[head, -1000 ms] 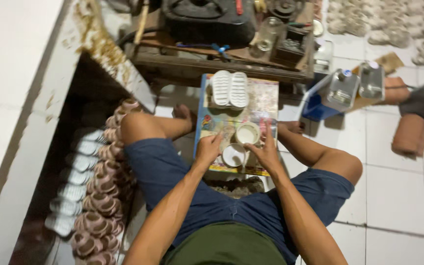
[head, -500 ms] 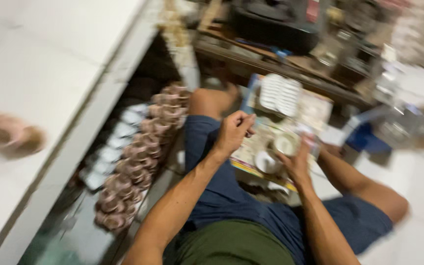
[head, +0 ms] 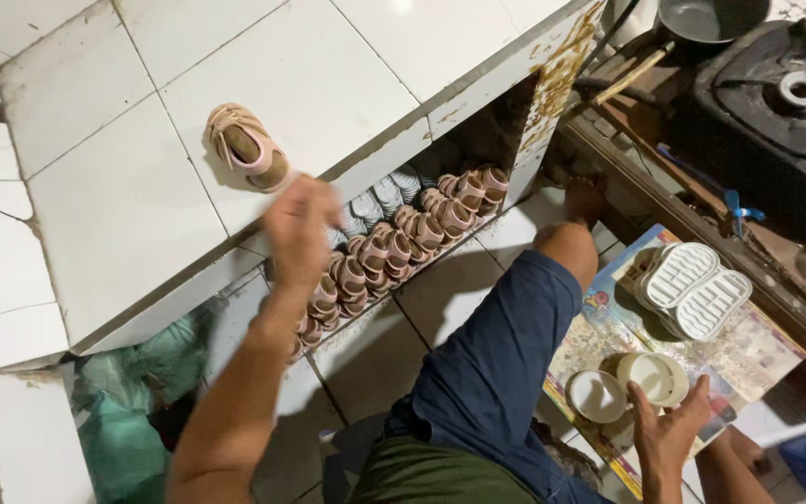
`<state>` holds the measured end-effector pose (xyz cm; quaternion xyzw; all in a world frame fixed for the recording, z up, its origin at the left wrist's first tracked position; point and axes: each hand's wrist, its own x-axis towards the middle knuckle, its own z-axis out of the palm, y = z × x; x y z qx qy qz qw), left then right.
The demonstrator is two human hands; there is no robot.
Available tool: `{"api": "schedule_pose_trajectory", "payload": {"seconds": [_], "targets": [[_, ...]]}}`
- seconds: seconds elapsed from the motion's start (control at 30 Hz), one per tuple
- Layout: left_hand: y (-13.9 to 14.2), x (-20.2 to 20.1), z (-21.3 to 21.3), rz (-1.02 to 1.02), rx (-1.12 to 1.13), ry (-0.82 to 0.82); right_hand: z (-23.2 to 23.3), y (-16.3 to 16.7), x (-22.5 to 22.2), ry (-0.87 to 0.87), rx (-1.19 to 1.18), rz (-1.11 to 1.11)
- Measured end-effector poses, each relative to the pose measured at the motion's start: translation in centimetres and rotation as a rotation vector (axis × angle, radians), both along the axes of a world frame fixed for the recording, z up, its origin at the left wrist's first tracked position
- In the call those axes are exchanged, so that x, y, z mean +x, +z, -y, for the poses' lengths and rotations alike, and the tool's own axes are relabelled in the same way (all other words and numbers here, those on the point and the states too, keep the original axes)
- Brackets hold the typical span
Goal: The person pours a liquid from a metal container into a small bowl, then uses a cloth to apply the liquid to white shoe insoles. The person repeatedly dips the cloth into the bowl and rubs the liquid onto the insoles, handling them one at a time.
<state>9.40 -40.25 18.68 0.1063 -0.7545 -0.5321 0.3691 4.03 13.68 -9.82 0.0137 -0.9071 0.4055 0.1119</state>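
Note:
My left hand (head: 298,227) is raised at the edge of a white tiled counter (head: 123,215), fingers loose and holding nothing. Its fingertips are just below a small pink sandal (head: 246,149) that lies on the counter top. Low at the right, my right hand (head: 669,431) hangs open with fingers spread. It is beside a round white container (head: 655,377) and a white lid (head: 596,396). Both of these rest on a printed paper sheet (head: 748,350) on the floor. A pair of white ridged soles (head: 694,289) lies farther back on the same sheet.
Rows of small pink sandals (head: 403,245) and some white ones (head: 377,199) are packed under the counter. A green bag (head: 132,392) sits below at the left. A black gas stove (head: 776,112) stands on a wooden shelf at the upper right. My knee in blue shorts (head: 506,355) crosses the middle.
The view has swung left and up. My left hand left the white containers and rose to the counter edge by the pink sandal. My right hand stayed near the containers.

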Motion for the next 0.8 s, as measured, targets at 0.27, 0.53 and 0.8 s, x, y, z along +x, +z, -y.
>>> {"api": "schedule_pose_trajectory", "payload": {"seconds": [0.27, 0.53, 0.8], "targets": [[8.1, 5.0, 9.7, -0.064, -0.173, 0.222, -0.2, 0.2, 0.3, -0.01, -0.292, 0.158], [7.4, 1.8, 6.9, 0.565, -0.709, 0.446, -0.5, -0.2, 0.0, -0.007, -0.294, 0.15], [4.5, 1.2, 2.5, 0.418, -0.759, 0.471, -1.9, 0.4, 0.7, -0.067, -0.331, 0.175]]}}
